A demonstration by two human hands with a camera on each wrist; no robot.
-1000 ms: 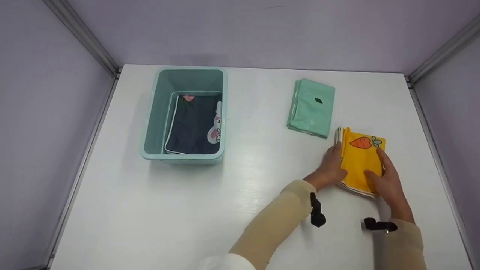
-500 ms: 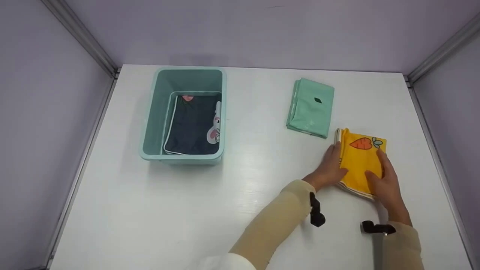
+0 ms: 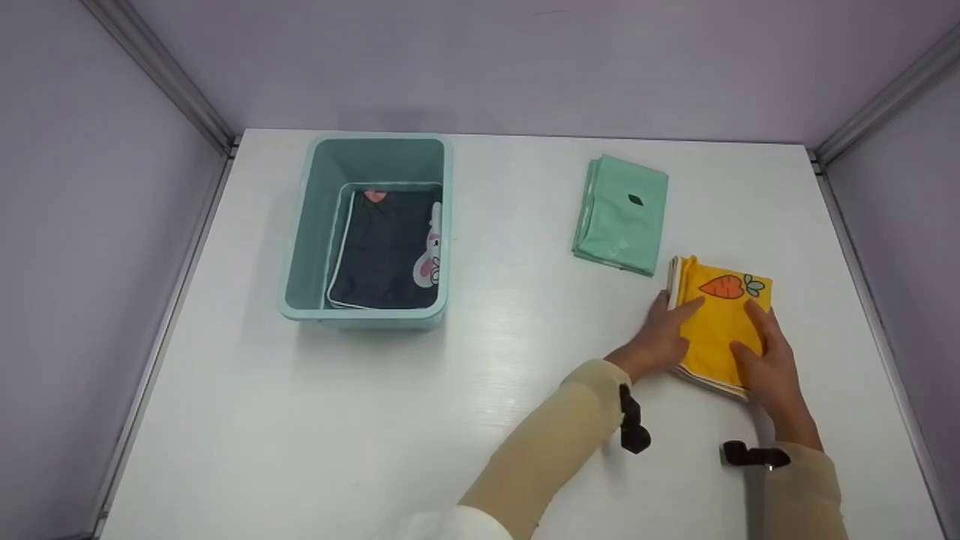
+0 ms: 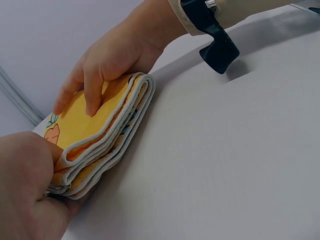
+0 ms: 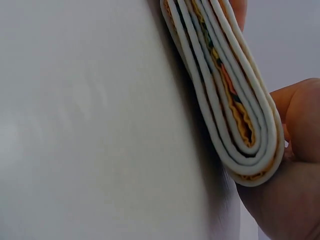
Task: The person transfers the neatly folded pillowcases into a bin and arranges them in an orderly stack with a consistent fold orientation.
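Closest to the viewer, two arms in beige sleeves reach onto a white table (image 3: 480, 420), each wrist wearing a small black camera mount. Both hands close on a folded yellow cloth (image 3: 721, 322) printed with a carrot, lying near the table's right edge. The left hand (image 3: 660, 337) grips the cloth's left edge, thumb on top and fingers curled beneath, apparently to keep the layers together. The right hand (image 3: 765, 356) grips the near right corner, fingers spread over the top and thumb tucked at the rounded fold; the right wrist view shows the stacked white-edged layers (image 5: 220, 95) pinched tight. Just beyond the yellow cloth, nearly touching it, lies a folded mint-green cloth (image 3: 621, 215). Farther left, well apart, a teal plastic bin (image 3: 300, 247) holds a folded dark cloth (image 3: 386, 251) with a rabbit print, laid flat on its floor. Lilac walls enclose the table.
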